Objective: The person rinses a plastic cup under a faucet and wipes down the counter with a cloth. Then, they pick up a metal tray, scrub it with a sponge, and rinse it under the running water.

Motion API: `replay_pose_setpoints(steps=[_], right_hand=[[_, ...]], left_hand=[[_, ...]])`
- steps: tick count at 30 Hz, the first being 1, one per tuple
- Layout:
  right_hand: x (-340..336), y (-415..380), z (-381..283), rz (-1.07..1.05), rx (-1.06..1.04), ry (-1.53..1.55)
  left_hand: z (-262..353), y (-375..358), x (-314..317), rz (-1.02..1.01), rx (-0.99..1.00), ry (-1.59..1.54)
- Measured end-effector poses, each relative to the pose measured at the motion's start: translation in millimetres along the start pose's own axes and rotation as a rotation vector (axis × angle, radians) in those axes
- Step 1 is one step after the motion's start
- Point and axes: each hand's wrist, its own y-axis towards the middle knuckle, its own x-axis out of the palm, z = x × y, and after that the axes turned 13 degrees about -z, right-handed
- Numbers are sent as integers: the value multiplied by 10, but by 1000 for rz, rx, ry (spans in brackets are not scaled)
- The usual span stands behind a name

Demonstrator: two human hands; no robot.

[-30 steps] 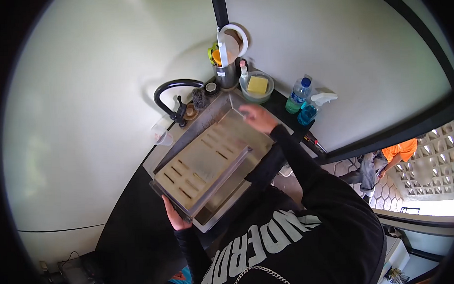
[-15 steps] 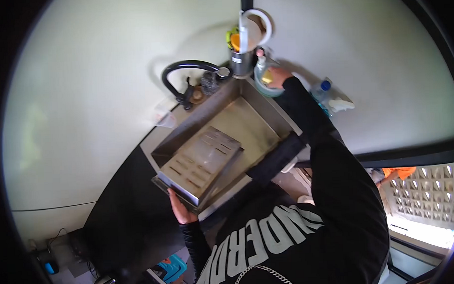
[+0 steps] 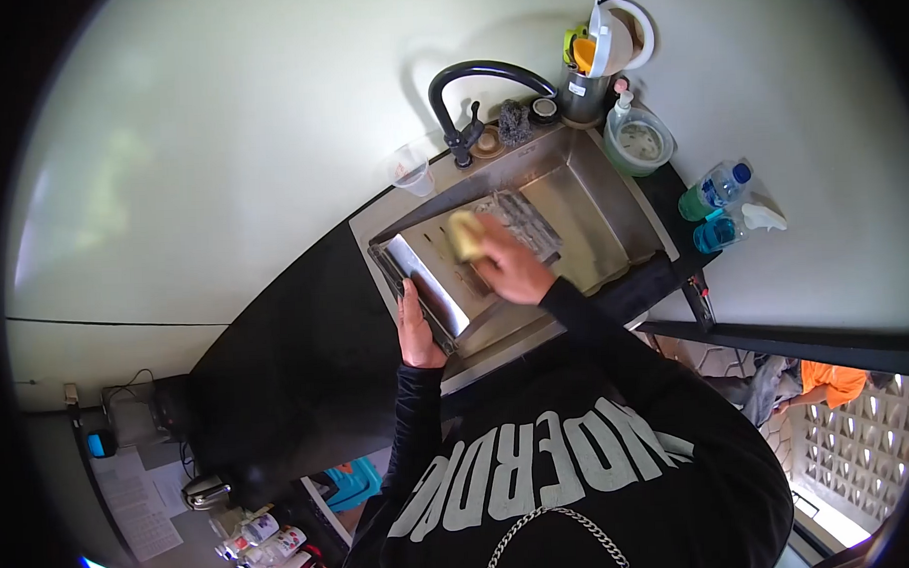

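A slotted stainless steel drip tray (image 3: pixel 435 255) rests tilted in the sink (image 3: pixel 612 203), its far part smeared with grey suds. My left hand (image 3: pixel 416 333) grips the tray's near left rim, fingers against the edge. In my right hand (image 3: pixel 514 267) is a yellow sponge (image 3: pixel 465 237), pressed on the slotted face; the hand is slightly blurred. Part of the tray is hidden behind that hand.
A black faucet (image 3: pixel 492 67) arches behind the sink. Nearby stand a clear plastic cup (image 3: pixel 411 172), a steel scouring pad (image 3: pixel 514 124), a utensil canister (image 3: pixel 581 97), a soapy tub (image 3: pixel 642 142) and bottles (image 3: pixel 714 190). Another person in orange (image 3: pixel 833 383) is at lower right.
My right hand has moved with the sponge from the soapy tub down to the tray. Suds now lie on the tray. The camera view has shifted; my left hand stays at the rim.
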Motion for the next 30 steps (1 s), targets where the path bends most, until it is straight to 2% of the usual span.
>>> replay_pose_setpoints(steps=[2, 4, 6, 7, 9, 10, 11, 12, 14, 16, 18, 19, 20, 22, 24, 26, 28, 30], right_hand=[[-44, 13, -484, -94, -207, 88], [-50, -171, -402, -158, -144, 74], [-77, -266, 45, -189, 11, 67], [-41, -224, 119, -39, 129, 38], [-2, -34, -39, 0, 183, 134], [11, 113, -172, 38, 217, 222], [176, 104, -197, 13, 60, 53], [153, 66, -257, 24, 63, 54], [28, -61, -358, -84, -133, 165], [0, -147, 18, -65, -53, 157], [0, -150, 278, 123, 223, 178], [-36, -2, 167, 166, 147, 135], [-84, 87, 39, 159, 142, 139], [-378, 281, -503, 44, -106, 159], [-506, 316, -270, -47, -114, 245], [-644, 287, 45, -152, 0, 249], [-698, 369, -115, -162, -57, 317], [-779, 422, -491, -206, -107, 435]], left_hand=[[24, 25, -237, -68, -34, 12], [200, -40, -120, -32, -29, -70], [289, -137, 15, 8, -34, -122], [258, -141, -27, 3, -31, -62], [119, -121, -262, -17, -38, 15], [148, -112, -140, 6, -44, 59], [219, -97, 6, 15, -65, 24], [300, -82, 136, 23, -87, -7], [424, -127, 310, 47, -119, -5], [412, -170, 280, 78, -143, -20], [307, -200, 60, 19, -134, 165], [268, -168, 93, 22, -112, 141], [250, -167, 119, 28, -120, 167], [340, -123, 184, -25, -119, 336], [445, -127, 132, -66, -134, 348], [536, -125, 68, -267, -178, 498], [579, -156, 335, -267, -130, 610], [553, -133, 269, -319, -185, 696]])
